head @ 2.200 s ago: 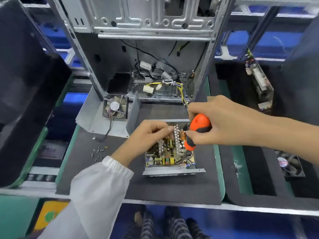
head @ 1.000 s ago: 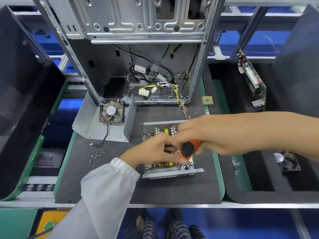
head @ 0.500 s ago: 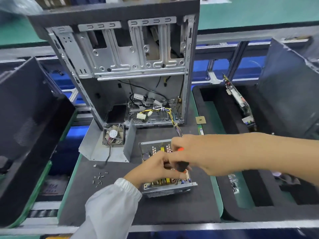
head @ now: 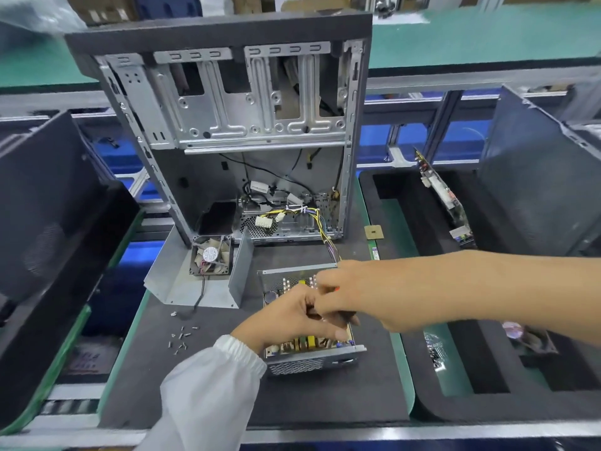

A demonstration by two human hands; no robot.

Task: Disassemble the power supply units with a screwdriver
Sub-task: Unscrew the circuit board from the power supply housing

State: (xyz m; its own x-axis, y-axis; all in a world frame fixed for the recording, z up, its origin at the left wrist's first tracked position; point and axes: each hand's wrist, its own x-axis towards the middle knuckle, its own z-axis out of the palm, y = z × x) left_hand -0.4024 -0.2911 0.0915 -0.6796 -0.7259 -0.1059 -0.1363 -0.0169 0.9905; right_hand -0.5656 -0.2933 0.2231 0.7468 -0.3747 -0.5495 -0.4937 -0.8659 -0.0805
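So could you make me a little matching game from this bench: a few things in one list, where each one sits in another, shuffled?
Things:
1. cooling fan
2. loose screws
3. power supply unit
4. computer case

Places:
A. standing upright at the back of the mat
B. under both hands, its board exposed
C. scattered on the dark mat, left of the sleeve
D. lying in the bent metal cover, left of the open unit

Pairs: 1-D, 2-C, 3-B, 4-A
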